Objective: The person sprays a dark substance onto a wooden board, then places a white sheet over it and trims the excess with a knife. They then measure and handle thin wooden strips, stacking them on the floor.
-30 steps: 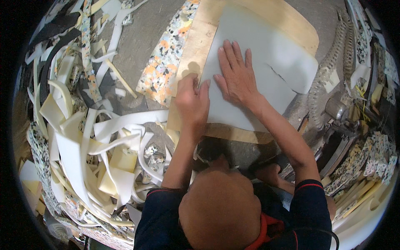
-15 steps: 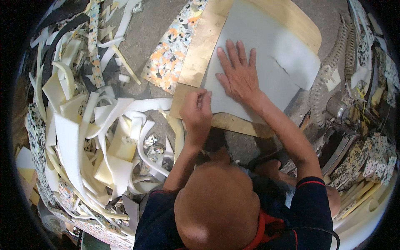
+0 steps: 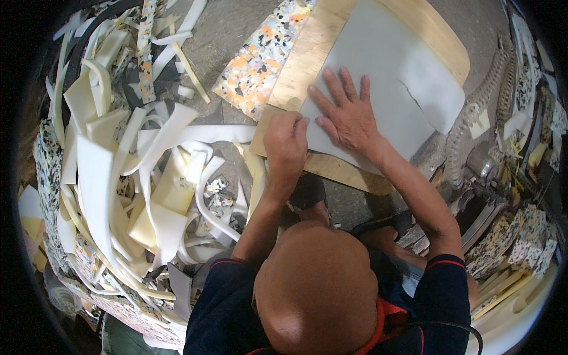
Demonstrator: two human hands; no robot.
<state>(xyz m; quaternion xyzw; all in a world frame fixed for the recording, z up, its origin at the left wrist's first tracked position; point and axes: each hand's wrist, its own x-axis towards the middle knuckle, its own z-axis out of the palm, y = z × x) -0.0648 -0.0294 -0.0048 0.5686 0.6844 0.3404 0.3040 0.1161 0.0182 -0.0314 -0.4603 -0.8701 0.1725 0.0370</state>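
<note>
A grey sheet (image 3: 378, 71), likely foam, lies flat over a pale wooden board (image 3: 305, 53); a dark slit or crease shows near its right side. My right hand (image 3: 349, 115) rests palm down on the sheet with fingers spread. At the sheet's near left corner, over the board, my left hand (image 3: 285, 142) is closed, thumb against the curled fingers. Whatever it may hold is hidden inside the fist. Left of the board lies a multicoloured speckled foam slab (image 3: 260, 62).
White and cream foam offcuts (image 3: 97, 177) are heaped on my left. To my right are a coiled ribbed hose (image 3: 464, 133), a rounded metal part (image 3: 480, 161) and speckled foam scraps (image 3: 509, 236). Grey concrete floor (image 3: 228, 35) shows beyond the slab.
The whole view has shifted slightly. My right hand has slid a little toward me across the sheet, still flat. My left hand stays closed at the sheet's near left corner.
</note>
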